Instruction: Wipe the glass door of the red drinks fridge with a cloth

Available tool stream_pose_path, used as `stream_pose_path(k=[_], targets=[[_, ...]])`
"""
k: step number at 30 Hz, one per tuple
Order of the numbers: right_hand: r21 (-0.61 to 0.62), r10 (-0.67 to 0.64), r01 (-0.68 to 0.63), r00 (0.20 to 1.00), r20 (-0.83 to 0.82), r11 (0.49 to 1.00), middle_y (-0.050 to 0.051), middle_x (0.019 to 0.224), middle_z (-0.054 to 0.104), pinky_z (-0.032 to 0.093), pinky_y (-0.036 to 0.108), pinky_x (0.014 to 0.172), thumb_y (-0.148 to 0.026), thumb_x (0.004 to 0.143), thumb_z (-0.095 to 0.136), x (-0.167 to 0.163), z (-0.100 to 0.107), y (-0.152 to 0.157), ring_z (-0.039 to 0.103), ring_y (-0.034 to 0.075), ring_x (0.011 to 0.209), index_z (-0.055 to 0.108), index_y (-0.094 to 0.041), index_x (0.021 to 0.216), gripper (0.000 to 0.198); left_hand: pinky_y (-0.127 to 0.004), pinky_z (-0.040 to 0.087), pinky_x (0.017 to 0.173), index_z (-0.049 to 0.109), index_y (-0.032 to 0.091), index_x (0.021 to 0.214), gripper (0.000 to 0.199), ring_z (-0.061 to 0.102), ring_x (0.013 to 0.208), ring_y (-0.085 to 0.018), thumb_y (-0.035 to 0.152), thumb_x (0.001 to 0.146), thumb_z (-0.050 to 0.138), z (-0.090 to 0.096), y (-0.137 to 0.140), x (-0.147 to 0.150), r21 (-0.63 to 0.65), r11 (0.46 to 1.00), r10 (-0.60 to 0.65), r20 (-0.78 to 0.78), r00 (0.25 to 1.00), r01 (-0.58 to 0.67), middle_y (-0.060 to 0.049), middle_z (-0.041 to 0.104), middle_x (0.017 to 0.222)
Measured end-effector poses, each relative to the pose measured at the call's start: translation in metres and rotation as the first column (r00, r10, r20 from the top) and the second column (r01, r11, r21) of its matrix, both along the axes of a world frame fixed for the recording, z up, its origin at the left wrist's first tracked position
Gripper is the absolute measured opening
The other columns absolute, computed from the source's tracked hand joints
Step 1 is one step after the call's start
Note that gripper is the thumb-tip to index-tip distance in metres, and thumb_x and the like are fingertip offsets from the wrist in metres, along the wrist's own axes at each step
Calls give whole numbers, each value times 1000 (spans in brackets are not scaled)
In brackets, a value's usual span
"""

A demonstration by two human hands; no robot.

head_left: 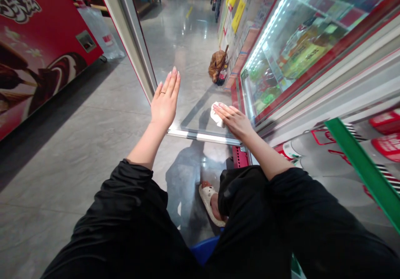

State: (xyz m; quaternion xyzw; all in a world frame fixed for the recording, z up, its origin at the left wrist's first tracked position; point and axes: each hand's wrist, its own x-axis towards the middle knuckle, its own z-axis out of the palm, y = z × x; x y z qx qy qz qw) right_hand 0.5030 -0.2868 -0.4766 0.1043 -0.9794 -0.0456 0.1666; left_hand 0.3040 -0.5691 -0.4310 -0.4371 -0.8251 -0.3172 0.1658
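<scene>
A glass door [193, 33] with a pale metal frame stands swung open in front of me. My left hand [165, 104] lies flat by the glass near its left edge, fingers stretched out, a thin ring on one finger, holding nothing. Low on the right of the pane, my right hand [236, 120] holds a crumpled white tissue [216, 114] flat against the glass under its fingertips. The palm sides of both hands are hidden.
A lit drinks fridge [265, 75] with bottles stands at right. Nearer are large bottles [337, 175] behind a green bar [359, 166]. A red freezer [40, 50] is on the left. Through the glass, a brown bag [217, 64] sits on the floor. Something blue [204, 247] shows below me.
</scene>
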Motion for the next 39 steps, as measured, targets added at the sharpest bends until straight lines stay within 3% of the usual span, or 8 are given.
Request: stream_pose_path(k=[3,7,13,18,22,29,35,39], targets=[[-56,-30,29,999,-15,998,5,178,48,45,45,137,-14,117,31,-26,-1,-28,44,20,168,40,-18,176,59,-41,14,146,26,20,182,80,25,176,-18,5,103,21,5,-1,-3,-100,995,19,-45,999,-24,-5,28,190],[-112,-14,17,1000,28,994,4,176,51,44,43,138,-11,116,28,-48,-5,-50,46,19,167,46,-16,173,60,-46,14,147,24,24,183,80,28,176,-20,6,105,23,8,-9,-3,-117,993,-9,-65,998,1,-4,29,189],[-97,67,-64,997,31,993,5,174,54,49,46,135,-16,118,34,-40,1,-39,51,21,164,48,-18,172,56,-40,11,148,0,35,184,72,13,177,-14,22,116,20,3,-49,1,-72,986,143,-94,985,-150,5,20,191],[-99,62,-62,998,4,993,6,173,55,50,49,133,-16,117,36,-39,-2,-38,52,22,164,48,-18,172,57,-39,11,148,11,30,185,71,9,178,-15,21,114,18,-2,-74,-13,-41,965,257,-77,963,-261,2,16,191],[-130,28,-34,998,-50,991,5,175,54,45,49,137,-15,115,33,-58,-18,-49,50,21,165,44,-22,175,62,-41,18,146,23,25,183,70,22,176,-17,19,113,19,-12,-75,-25,10,982,191,-83,978,-190,-6,29,189],[-140,41,-33,998,56,990,1,180,48,30,34,143,-7,107,31,-95,-41,-77,40,14,170,38,-24,179,74,-45,22,145,24,19,183,71,23,176,-20,16,111,21,-22,-66,-27,17,979,202,-59,978,-201,-12,29,188],[-169,42,-33,998,50,985,2,179,49,29,37,143,-9,107,29,-89,-41,-80,42,14,169,34,-25,180,75,-46,20,145,20,21,183,73,22,177,-22,15,110,23,-25,-62,-24,46,982,183,-22,983,-182,-10,25,189],[-180,10,-7,1000,12,984,5,183,43,29,40,145,-10,109,24,-112,-36,-115,35,17,172,34,-19,180,72,-46,23,145,15,20,184,75,22,177,-22,13,110,21,-19,-60,-18,2,978,207,-43,977,-207,-11,26,189]])
